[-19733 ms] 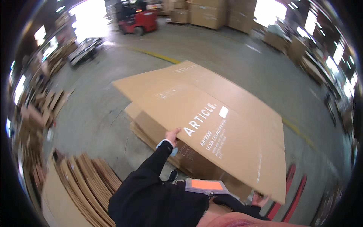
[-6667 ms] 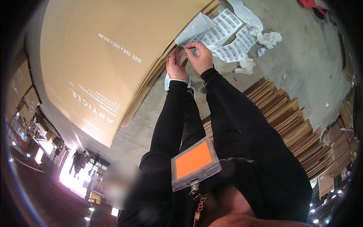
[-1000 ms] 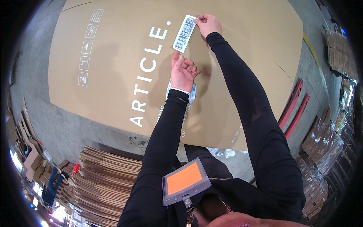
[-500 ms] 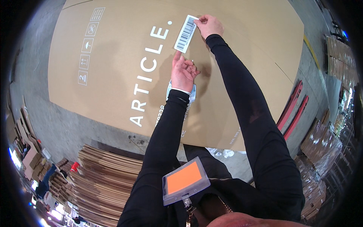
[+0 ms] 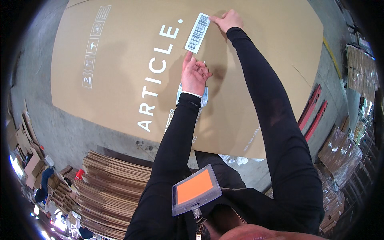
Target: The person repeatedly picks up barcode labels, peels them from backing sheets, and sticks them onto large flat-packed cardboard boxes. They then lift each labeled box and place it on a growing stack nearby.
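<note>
A white barcode label [image 5: 197, 33] lies slanted on the top of a large brown cardboard box [image 5: 120, 52], right of its big white lettering. My left hand [image 5: 194, 78] is palm up at the lower end of the label, its index finger stretched to that edge and the other fingers loosely bent. Under my left wrist shows a light blue and white item [image 5: 205, 97], mostly hidden. My right hand [image 5: 231, 20] is at the label's upper right corner. One digit points to that corner, touching or just beside it, while the other fingers are bent back.
Stacked flat cardboard [image 5: 116, 188] stands at the lower left. Two red forks [image 5: 314, 110] lie on the concrete floor [image 5: 36, 72] right of the box. Plastic-wrapped stacks [image 5: 340, 152] line the right side. An orange badge [image 5: 196, 188] hangs before my chest.
My right hand has moved right and slightly up, from gripping the label's corner to its very edge. My left hand stays at the lower end. The label keeps its place on the box.
</note>
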### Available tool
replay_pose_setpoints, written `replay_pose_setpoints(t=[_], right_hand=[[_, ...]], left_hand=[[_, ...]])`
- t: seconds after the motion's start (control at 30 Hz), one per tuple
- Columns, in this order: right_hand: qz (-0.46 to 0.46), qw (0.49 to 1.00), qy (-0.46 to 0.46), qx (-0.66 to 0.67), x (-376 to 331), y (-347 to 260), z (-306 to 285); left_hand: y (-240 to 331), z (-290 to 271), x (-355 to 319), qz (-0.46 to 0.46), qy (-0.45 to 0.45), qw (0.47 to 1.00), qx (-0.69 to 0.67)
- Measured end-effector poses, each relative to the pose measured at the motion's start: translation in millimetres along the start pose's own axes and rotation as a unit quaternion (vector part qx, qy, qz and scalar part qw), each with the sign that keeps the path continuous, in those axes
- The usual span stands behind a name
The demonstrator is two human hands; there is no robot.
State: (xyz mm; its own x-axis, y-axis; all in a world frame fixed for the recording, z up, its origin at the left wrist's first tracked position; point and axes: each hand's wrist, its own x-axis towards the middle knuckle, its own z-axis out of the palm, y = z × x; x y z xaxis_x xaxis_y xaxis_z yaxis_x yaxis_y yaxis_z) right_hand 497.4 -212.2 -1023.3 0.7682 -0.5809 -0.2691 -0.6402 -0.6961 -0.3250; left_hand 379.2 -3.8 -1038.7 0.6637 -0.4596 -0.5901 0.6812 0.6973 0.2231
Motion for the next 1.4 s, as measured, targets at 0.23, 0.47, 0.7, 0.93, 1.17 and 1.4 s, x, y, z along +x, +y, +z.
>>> replay_pose_setpoints(t=[0.23, 0.47, 0.7, 0.93, 1.17, 1.4], right_hand=[[-0.379, 0.902, 0.121, -0.169, -45, 13, 43], [-0.365, 0.906, 0.080, -0.198, -59, 14, 53], [-0.391, 0.891, 0.011, -0.230, -107, 4, 66], [-0.381, 0.898, 0.036, -0.218, -119, -4, 61], [-0.458, 0.849, -0.121, -0.232, -297, 11, 90], [-0.213, 0.874, -0.420, 0.116, -583, 0, 107]], left_hand=[[2, -4, -3, 0.002, -0.004, 1.000, -0.004], [1, -2, -3, 0.001, -0.026, 1.000, 0.017], [9, -10, 0, -0.032, 0.001, 0.999, -0.020], [13, -36, -57, -0.069, 0.076, 0.995, -0.014], [27, -123, -229, -0.218, 0.129, 0.965, 0.068], [172, -237, -244, -0.012, 0.439, 0.851, 0.289]])
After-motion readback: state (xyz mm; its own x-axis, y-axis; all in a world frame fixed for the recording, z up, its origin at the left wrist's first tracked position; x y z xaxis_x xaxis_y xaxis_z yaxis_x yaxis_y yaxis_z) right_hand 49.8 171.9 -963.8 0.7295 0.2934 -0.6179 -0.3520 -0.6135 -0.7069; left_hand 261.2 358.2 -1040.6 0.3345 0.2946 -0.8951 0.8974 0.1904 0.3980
